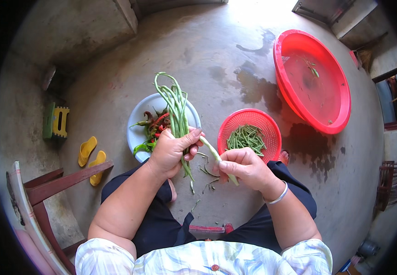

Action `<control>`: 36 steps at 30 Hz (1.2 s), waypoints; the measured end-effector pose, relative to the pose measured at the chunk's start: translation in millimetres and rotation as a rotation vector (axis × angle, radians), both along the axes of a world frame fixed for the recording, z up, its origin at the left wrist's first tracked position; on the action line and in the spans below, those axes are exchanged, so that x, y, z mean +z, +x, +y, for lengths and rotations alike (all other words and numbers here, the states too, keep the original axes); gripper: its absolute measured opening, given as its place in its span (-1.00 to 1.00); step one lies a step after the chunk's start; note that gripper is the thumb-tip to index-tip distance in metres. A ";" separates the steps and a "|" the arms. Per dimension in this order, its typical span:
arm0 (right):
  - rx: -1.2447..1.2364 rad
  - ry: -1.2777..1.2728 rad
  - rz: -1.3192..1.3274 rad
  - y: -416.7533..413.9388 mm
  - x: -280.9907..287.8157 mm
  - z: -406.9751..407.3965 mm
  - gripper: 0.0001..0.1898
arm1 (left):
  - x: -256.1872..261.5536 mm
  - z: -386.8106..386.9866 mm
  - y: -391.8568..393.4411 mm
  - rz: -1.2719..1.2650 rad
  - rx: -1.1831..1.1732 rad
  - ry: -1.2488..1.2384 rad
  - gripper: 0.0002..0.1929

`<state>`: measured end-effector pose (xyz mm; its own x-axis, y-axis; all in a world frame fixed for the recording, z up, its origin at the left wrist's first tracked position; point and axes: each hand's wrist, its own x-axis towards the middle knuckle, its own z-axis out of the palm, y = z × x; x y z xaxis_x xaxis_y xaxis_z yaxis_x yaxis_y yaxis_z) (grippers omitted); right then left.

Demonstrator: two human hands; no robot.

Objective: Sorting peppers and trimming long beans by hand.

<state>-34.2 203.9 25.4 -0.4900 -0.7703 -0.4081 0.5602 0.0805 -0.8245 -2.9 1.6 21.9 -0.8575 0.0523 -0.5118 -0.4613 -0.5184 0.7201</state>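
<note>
My left hand (172, 149) grips a bunch of long green beans (176, 110), whose looped ends rise above a pale blue basin (137, 113). Between my two hands stretches a single paler bean (210, 147). My left fingertips are at its upper end, and my right hand (241, 166) pinches it lower down. Red and green chili peppers (155, 125) lie in the blue basin, partly hidden by the bunch and my left hand. Just beyond my right hand, a red perforated basket (231, 121) holds a heap of short cut bean pieces (246, 138).
A large red tub (317, 99) with water and floating plant bits stands at the upper right, near wet patches (258, 86) on the concrete floor. Bean scraps (209, 172) lie between my feet. To the left are yellow slippers (97, 168), a folding stool (56, 121) and a wooden frame (68, 182).
</note>
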 end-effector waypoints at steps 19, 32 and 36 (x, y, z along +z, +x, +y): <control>-0.462 0.048 0.234 3.7 -6.3 -8.7 -0.80 | 1.2 10.3 1.8 0.022 0.146 0.022 -0.91; -0.121 -0.149 -0.392 4.7 -12.6 -5.3 -0.85 | -2.0 16.3 5.9 -0.059 -0.122 -0.052 -0.82; -0.383 -0.160 -0.506 -2.4 -9.7 -2.3 -0.89 | -2.9 19.8 5.8 -0.072 -0.012 -0.178 -0.85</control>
<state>-36.6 201.6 15.7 -0.5190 -0.6501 -0.5549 0.8470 -0.3036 -0.4364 2.9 21.4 19.0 -0.8181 -0.0346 -0.5741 -0.5205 -0.3802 0.7646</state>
